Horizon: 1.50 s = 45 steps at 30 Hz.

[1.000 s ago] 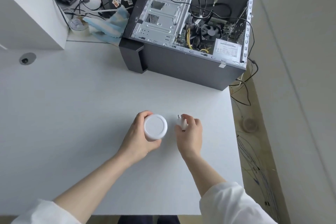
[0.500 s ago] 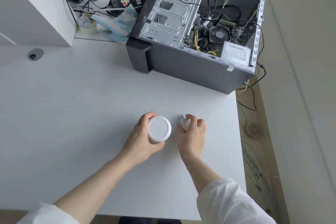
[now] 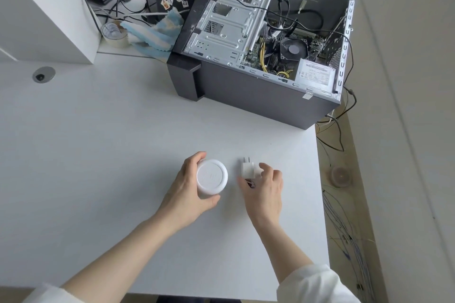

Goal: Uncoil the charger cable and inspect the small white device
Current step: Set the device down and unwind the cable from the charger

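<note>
1. Head view: your left hand point(image 3: 187, 190) is wrapped around the round white device point(image 3: 211, 178), thumb on its near side and fingers curled over its far-left edge, so that its flat circular face points up at the camera.
2. The device sits just above the white table point(image 3: 98, 155), near the table's right side and close to you.
3. Your right hand point(image 3: 264, 190) is just to the right of the device, apart from it, with a narrow strip of table between the two.
4. That right hand pinches the white charger plug point(image 3: 247, 170) between the thumb and the fingertips; the plug's two metal prongs point away from you, toward the far side.
5. A small dark-and-red bit shows under your right thumb, too small to identify. You cannot tell where the cable runs from here.
6. Beyond both hands, on the far right of the table, the open computer case point(image 3: 266, 44) lies on its side with its fan and wiring exposed.
7. Far left of the case lie a blue-and-white cloth point(image 3: 152, 32) and a roll of tape point(image 3: 114, 34).
8. White sleeves cover both of your forearms near the bottom edge.
</note>
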### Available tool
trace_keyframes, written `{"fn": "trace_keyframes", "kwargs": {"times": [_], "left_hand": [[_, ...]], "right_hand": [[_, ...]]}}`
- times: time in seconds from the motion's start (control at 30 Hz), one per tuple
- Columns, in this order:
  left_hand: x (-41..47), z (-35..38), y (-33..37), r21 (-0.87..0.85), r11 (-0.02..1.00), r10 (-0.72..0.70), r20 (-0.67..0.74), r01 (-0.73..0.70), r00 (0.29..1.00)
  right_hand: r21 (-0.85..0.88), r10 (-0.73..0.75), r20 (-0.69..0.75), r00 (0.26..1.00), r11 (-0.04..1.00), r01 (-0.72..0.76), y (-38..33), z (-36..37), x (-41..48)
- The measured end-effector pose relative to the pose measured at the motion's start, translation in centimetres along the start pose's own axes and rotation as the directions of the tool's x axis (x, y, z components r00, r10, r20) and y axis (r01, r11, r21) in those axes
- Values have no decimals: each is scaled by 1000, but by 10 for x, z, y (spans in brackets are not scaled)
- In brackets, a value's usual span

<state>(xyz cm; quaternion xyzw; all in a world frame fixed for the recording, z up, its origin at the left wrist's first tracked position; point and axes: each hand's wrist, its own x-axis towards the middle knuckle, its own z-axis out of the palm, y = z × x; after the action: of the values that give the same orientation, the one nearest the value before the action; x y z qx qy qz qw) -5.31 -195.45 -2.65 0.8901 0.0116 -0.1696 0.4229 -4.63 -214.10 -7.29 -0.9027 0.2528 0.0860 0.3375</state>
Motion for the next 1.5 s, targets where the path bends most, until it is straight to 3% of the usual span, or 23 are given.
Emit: {"fn": "trace_keyframes", "kwargs": {"times": [0.1,0.2,0.37,0.47,0.6,0.77,0.93,1.13,1.27,1.4,1.5], "left_hand": [[0,1,5,172,978,129,-57,-118,990],[2,6,13,366,888,327,-80,-277,942],[6,14,27,385,842,441,-88,-378,893],[7,15,27,297,899,371,-121,-323,921],[9,10,32,182,959,244,-132,-218,961],[14,-2,56,45,988,149,-133,-145,980],[11,-12,87,-174,984,6,-112,-25,994],[2,-25,114,-611,785,-134,-2,105,991],[0,-29,117,-771,603,-234,77,206,969],[2,-33,110,-837,490,-278,114,244,954],[3,-32,106,-857,443,-294,138,262,946]], "right_hand": [[-35,14,-9,1000,999,-14,4,-1,-3],[-60,-13,-25,1000,998,12,1,0,-5],[-141,-32,-29,999,990,28,-3,2,1],[-105,13,-19,1000,994,-15,-2,0,2],[128,50,-14,999,991,-48,-15,-15,-6],[309,-142,-90,986,937,163,-47,-47,-26],[277,-308,-122,944,902,330,-74,-71,-42],[276,-374,-140,917,874,399,-87,-83,-49],[385,-421,-74,904,824,415,-82,-91,-49],[625,-297,-9,955,744,238,-73,-102,-45],[696,-218,98,971,713,89,-66,-106,-38]]}}
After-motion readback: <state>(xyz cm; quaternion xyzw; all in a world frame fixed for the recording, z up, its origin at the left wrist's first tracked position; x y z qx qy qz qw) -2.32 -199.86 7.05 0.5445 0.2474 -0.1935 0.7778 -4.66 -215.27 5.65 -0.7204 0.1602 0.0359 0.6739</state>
